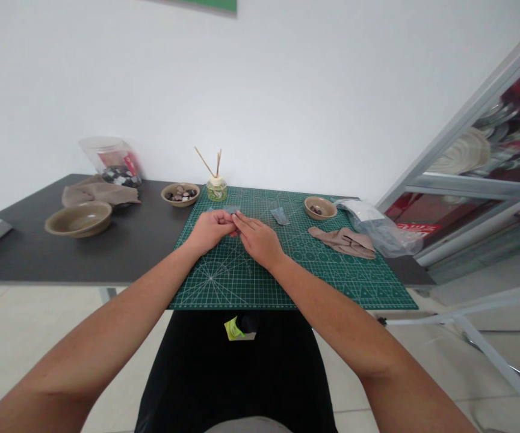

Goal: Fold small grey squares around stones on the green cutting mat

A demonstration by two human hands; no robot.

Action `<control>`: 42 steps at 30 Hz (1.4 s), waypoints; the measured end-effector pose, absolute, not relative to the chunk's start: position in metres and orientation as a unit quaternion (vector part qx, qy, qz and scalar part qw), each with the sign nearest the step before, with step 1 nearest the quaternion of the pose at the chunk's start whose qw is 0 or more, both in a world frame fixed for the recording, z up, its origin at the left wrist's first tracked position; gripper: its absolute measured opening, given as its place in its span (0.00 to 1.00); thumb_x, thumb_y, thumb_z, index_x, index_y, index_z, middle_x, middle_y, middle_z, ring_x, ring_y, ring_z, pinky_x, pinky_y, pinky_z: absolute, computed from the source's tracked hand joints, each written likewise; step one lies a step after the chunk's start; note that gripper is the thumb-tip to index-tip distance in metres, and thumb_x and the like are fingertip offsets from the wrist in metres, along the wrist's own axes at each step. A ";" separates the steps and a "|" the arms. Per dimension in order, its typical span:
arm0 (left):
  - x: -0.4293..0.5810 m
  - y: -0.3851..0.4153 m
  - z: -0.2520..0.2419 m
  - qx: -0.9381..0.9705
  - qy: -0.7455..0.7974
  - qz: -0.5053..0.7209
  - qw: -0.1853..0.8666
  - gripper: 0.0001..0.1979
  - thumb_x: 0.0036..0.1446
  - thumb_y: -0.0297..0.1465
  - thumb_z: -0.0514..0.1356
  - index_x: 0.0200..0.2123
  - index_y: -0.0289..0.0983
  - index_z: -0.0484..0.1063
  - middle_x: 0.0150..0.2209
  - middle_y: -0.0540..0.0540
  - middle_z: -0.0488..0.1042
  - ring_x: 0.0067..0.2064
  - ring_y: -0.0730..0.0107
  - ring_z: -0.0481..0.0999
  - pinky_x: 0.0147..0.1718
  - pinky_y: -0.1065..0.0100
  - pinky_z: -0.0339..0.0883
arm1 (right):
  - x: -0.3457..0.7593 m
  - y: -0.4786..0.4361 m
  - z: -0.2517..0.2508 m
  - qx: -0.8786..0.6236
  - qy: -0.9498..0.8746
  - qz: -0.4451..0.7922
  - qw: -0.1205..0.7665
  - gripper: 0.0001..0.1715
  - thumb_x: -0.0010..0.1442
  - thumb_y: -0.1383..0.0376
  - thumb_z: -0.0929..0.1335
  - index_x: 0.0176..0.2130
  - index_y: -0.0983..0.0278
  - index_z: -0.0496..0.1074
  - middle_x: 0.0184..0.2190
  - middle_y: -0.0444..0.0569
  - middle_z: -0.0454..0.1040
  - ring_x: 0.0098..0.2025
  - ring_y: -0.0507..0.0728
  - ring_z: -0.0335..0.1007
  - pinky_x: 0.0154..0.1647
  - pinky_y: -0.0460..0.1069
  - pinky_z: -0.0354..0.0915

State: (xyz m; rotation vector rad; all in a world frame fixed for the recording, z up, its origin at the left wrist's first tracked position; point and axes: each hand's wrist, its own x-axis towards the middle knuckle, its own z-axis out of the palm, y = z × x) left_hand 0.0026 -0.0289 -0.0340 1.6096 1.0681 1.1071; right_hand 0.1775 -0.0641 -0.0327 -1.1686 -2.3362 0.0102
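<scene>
Grey-blue, a small pouch-like scrap [232, 210] peeks out just past the fingertips, where the left hand [211, 231] curls closed around something small and the right hand [258, 239] lies over it with fingers narrowed to a pinch; what they pinch is hidden. Both rest on the green cutting mat [323, 276]. A loose grip could drop the piece; a sweeping elbow might tip the reed diffuser [216, 187] or the pebble bowl [180, 194] nearby

Single head camera, looking forward and down over green cutting mat [287, 264], table near.
</scene>
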 end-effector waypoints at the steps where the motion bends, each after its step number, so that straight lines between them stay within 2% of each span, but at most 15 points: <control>1: 0.003 -0.029 -0.034 0.644 0.427 0.448 0.450 0.08 0.47 0.33 0.66 0.28 0.36 0.73 0.24 0.49 0.78 0.28 0.69 0.77 0.33 0.67 0.71 | 0.177 -0.065 -0.033 -0.441 -0.859 0.009 0.259 0.30 0.67 0.70 0.58 0.66 0.65 0.63 0.67 0.51 0.63 0.65 0.57 0.64 0.66 0.54 0.61; 7: 0.005 -0.030 -0.033 0.624 0.427 0.449 0.477 0.14 0.44 0.37 0.70 0.29 0.36 0.71 0.24 0.49 0.78 0.28 0.69 0.77 0.32 0.67 0.71 | 0.179 -0.068 -0.032 -0.489 -0.838 0.027 0.240 0.31 0.67 0.69 0.58 0.67 0.63 0.61 0.67 0.50 0.62 0.62 0.58 0.68 0.62 0.54 0.66; 15: 0.004 -0.032 -0.031 0.667 0.453 0.421 0.416 0.07 0.48 0.33 0.66 0.26 0.35 0.73 0.24 0.49 0.78 0.29 0.69 0.78 0.33 0.68 0.70 | 0.175 -0.072 -0.029 -0.494 -0.845 0.015 0.203 0.30 0.68 0.67 0.57 0.68 0.64 0.59 0.69 0.51 0.58 0.60 0.59 0.71 0.58 0.54 0.70; 21: 0.005 -0.030 -0.034 0.640 0.434 0.443 0.453 0.13 0.46 0.38 0.69 0.29 0.36 0.72 0.24 0.49 0.78 0.28 0.69 0.77 0.32 0.68 0.70 | 0.179 -0.071 -0.032 -0.495 -0.838 0.012 0.229 0.30 0.68 0.68 0.57 0.67 0.67 0.60 0.67 0.52 0.61 0.62 0.57 0.69 0.59 0.53 0.68; 29: 0.005 -0.033 -0.032 0.681 0.458 0.417 0.391 0.12 0.47 0.37 0.69 0.26 0.36 0.73 0.24 0.49 0.79 0.27 0.70 0.76 0.28 0.70 0.67 | 0.177 -0.070 -0.035 -0.494 -0.844 -0.011 0.210 0.30 0.68 0.68 0.57 0.67 0.66 0.60 0.68 0.52 0.60 0.61 0.57 0.70 0.57 0.52 0.70; 36: 0.007 -0.030 -0.037 0.627 0.418 0.466 0.462 0.14 0.45 0.37 0.71 0.28 0.36 0.71 0.25 0.49 0.78 0.29 0.68 0.79 0.32 0.67 0.71 | 0.180 -0.072 -0.031 -0.510 -0.833 -0.016 0.214 0.31 0.68 0.68 0.57 0.68 0.67 0.58 0.67 0.53 0.61 0.60 0.57 0.70 0.56 0.51 0.70; 42: 0.007 -0.030 -0.036 0.616 0.404 0.478 0.478 0.13 0.44 0.34 0.70 0.28 0.36 0.70 0.25 0.50 0.78 0.28 0.69 0.79 0.33 0.67 0.72 | 0.178 -0.073 -0.030 -0.516 -0.829 -0.013 0.215 0.31 0.68 0.69 0.57 0.68 0.69 0.58 0.67 0.53 0.62 0.60 0.57 0.70 0.56 0.52 0.70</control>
